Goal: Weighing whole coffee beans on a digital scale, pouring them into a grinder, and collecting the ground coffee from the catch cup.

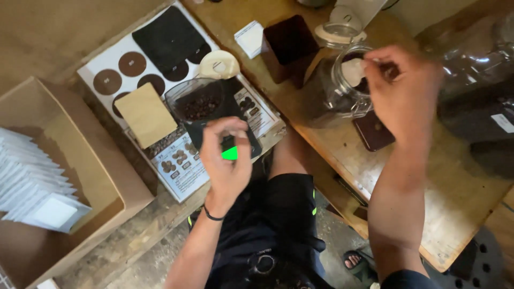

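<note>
My left hand curls over the near end of a small black scale whose green display glows under my fingers. On the scale stands a clear cup with coffee beans in it. My right hand reaches into the mouth of a large glass jar of dark beans lying tilted on the wooden table, and pinches a pale scoop at the jar's opening.
A printed chart with brown circles lies under the scale, with a tan card and a black pouch on it. An open cardboard box of white sachets sits at the left. A dark square container and plastic bags stand behind.
</note>
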